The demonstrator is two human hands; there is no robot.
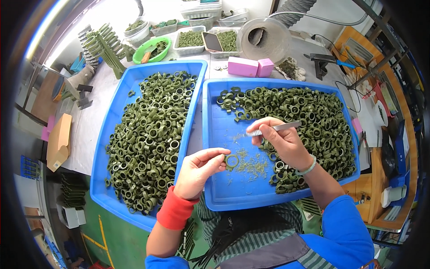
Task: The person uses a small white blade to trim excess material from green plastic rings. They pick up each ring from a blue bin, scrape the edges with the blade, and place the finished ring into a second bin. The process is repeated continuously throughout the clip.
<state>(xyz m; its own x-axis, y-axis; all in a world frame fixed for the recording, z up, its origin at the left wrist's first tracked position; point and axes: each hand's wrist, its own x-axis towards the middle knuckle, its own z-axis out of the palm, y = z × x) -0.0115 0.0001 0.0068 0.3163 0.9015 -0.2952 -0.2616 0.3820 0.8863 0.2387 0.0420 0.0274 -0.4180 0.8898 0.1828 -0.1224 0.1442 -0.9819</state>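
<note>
Between the thumb and fingers of my left hand [200, 170] is a small green ring [231, 162], held up over the right blue tray [224, 193]. My right hand [282, 141] grips a slim silver knife-like tool [286, 126] by its ridged handle, apart from the ring; the exact kind of its tip is hard to make out. Thin green shavings [251, 165] lie scattered on the tray floor below my hands. Many loose green rings [313, 112] are heaped along the far and right parts of this tray.
A second blue tray [101, 148], heaped with green rings [150, 134], stands to the left. Behind are a pink block [242, 67], a phone [212, 41] on tubs of green parts, a green basin [152, 58] and a wide duct mouth [264, 41]. A cardboard box [59, 142] sits far left.
</note>
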